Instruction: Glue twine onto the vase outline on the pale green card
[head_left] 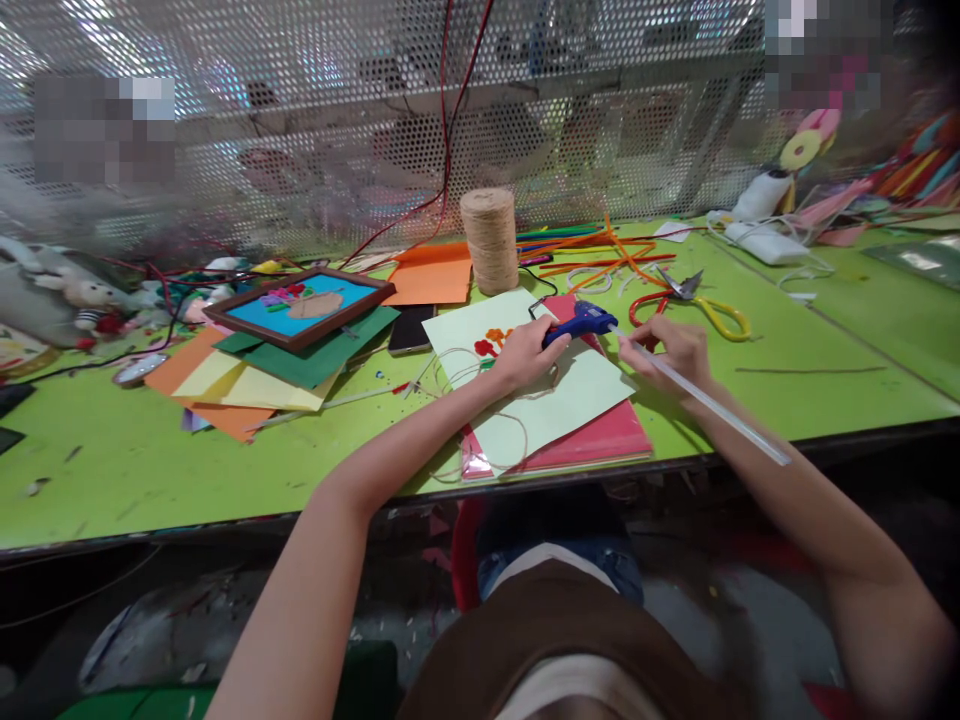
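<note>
My left hand is closed around the handle of a blue hot glue gun, above a pale green sheet of paper. With pinched fingers, my right hand grips a long translucent glue stick, whose front end meets the back of the gun. Whether the stick is inside the gun's opening I cannot tell. Red and orange flower shapes lie on the sheet, partly hidden by my left hand. Loose twine curls over the sheet, which rests on a red pack.
A twine spool stands behind the sheet. At left, a framed flower picture lies on coloured papers. Pliers with one red and one yellow handle and orange pipe cleaners lie to the right. A perforated metal screen borders the table's back.
</note>
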